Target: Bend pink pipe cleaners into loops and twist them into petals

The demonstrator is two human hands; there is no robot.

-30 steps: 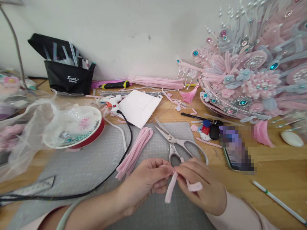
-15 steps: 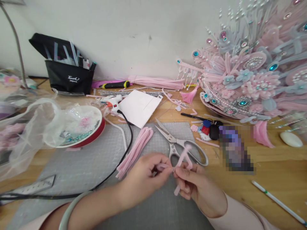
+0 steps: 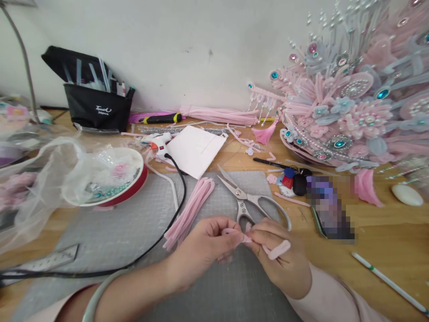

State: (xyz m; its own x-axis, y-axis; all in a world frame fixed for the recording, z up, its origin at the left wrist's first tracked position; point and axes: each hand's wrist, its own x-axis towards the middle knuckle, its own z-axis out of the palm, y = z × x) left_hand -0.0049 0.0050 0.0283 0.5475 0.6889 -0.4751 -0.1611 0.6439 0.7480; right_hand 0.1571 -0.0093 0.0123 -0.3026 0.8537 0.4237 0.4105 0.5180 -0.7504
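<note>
Item, one soft pink fuzzy strip (image 3: 279, 249), held between both hands above a grey gridded cutting mat (image 3: 100, 237); the grip of the left hand (image 3: 209, 246) pinched it between thumb and forefinger, and the grip of the right hand (image 3: 284, 259) pinched it close by, a bent length jutting over the back of that hand. Left forearm: one pale grey-green bangle (image 3: 100, 290). On the mat: one tied-looking bundle of pink fuzzy stems (image 3: 191, 210), beyond the left hand; one pair of silver metal scissors (image 3: 237, 193), beyond the right hand, points directed away. Partly over the mat's far left side: one round red-walled dish with white rim (image 3: 136, 188), containing turquoise beads and clear plastic. Behind the mat, on the light wooden table (image 3: 385, 232): one white glue gun with black cord (image 3: 163, 145), touching a white square card (image 3: 197, 152); one black fabric pouch with white lettering (image 3: 97, 107), open. At right: one large pink and pale blue jewelled floral ornament (image 3: 351, 103); one green-edged phone (image 3: 320, 226), screen obscured; one slim white pen with green band (image 3: 389, 281).
</note>
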